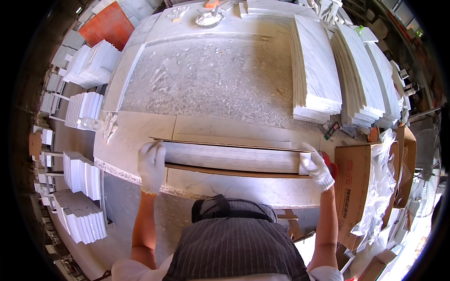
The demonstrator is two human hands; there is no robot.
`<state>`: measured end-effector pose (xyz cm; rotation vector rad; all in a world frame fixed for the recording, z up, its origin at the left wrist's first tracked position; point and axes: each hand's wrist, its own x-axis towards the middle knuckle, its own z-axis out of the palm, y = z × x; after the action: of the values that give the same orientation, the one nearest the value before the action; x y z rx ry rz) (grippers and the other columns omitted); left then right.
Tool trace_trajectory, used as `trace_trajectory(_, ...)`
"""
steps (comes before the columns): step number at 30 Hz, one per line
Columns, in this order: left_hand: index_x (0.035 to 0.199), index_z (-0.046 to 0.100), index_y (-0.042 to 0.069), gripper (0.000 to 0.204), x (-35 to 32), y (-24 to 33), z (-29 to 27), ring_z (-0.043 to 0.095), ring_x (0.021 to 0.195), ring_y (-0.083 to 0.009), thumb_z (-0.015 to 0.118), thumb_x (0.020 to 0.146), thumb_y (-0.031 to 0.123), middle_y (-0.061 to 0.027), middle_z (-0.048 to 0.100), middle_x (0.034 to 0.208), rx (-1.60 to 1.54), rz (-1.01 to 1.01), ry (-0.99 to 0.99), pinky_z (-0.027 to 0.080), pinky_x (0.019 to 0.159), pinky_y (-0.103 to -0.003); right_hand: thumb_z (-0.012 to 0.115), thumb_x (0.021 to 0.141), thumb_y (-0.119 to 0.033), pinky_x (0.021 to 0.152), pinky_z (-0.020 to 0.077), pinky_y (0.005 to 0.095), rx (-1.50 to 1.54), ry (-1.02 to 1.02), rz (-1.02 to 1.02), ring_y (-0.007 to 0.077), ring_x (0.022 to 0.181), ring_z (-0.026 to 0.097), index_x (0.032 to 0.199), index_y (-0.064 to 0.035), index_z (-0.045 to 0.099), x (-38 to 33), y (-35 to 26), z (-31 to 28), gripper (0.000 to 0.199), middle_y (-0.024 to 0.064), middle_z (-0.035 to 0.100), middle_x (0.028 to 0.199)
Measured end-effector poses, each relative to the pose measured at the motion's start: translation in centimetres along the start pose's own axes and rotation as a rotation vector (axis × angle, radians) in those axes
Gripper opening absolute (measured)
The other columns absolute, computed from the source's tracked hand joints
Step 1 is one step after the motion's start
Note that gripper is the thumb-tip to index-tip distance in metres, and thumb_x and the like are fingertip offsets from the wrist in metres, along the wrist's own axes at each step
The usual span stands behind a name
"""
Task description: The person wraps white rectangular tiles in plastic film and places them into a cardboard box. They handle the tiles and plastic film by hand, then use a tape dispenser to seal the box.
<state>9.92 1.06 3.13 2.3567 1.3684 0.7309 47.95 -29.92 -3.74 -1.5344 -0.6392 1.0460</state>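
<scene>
In front of me on the marble work surface lies a long bundle of white marble strips (234, 156), standing side by side. A brown cardboard edge (239, 173) runs along its near side and another along its far side. My left hand (152, 164), in a white knit glove, is closed around the bundle's left end. At the opposite end my right hand (318, 169), gloved the same way, grips the corner with bent fingers, beside a small white end piece (304, 163). Part of a red round object (331, 166) shows behind the right hand.
A rough, dusty recess (206, 79) fills the table beyond. Marble slabs (318, 65) are stacked at the right, near a cardboard box (354, 187) with clear plastic (375, 196). Loose gloves (110, 127) lie at left; a metal bowl (209, 19) stands far back. Tile stacks (84, 110) line the left.
</scene>
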Motion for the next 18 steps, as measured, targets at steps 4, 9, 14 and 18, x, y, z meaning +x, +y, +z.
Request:
trace_trajectory(4, 0.093, 0.071, 0.002, 0.021, 0.6, 0.3, -0.2, 0.059, 0.097, -0.0311, 0.061, 0.093, 0.019, -0.0129, 0.064, 0.102, 0.177, 0.153, -0.036, 0.048, 0.085, -0.041, 0.072, 0.092, -0.023, 0.099, 0.0432, 0.0293, -0.260, 0.076, -0.110, 0.0133, 0.111, 0.054, 0.133, 0.0008, 0.053, 1.4, -0.3, 0.7, 0.051, 0.0050, 0.062, 0.119)
trace_trajectory(9, 0.087, 0.068, 0.003, 0.018, 1.7, -0.1, 3.1, 0.057, 0.091, -0.0326, 0.061, 0.092, 0.019, -0.0139, 0.064, 0.091, 0.430, 0.154, 0.187, 0.047, 0.077, -0.043, 0.073, 0.090, -0.018, 0.089, 0.0471, 0.0268, -0.224, 0.225, -0.143, 0.0110, 0.097, 0.058, 0.118, -0.0012, 0.062, 1.7, 3.0, 0.5, 0.035, 0.0020, 0.065, 0.106)
trace_trajectory(14, 0.100, 0.068, 0.011, 0.015, 0.7, 5.5, 3.9, 0.055, 0.102, -0.0296, 0.066, 0.087, 0.018, -0.0055, 0.062, 0.102, 0.301, 0.357, 0.347, 0.043, 0.096, -0.048, 0.072, 0.089, -0.012, 0.080, 0.0486, 0.0273, -0.185, 0.268, -0.124, 0.0114, 0.088, 0.059, 0.106, -0.0039, 0.068, 1.2, 2.2, 1.0, 0.019, 0.0031, 0.065, 0.095)
trace_trajectory(18, 0.098, 0.066, 0.010, 0.016, -0.1, 5.6, 5.1, 0.053, 0.103, -0.0290, 0.068, 0.083, 0.015, -0.0048, 0.062, 0.102, 0.147, 0.554, 0.166, 0.039, 0.100, -0.050, 0.074, 0.084, -0.010, 0.079, 0.0496, 0.0298, -0.363, 0.067, -0.139, 0.0147, 0.089, 0.061, 0.112, -0.0038, 0.068, 1.0, -0.4, -1.2, 0.028, 0.0062, 0.065, 0.098)
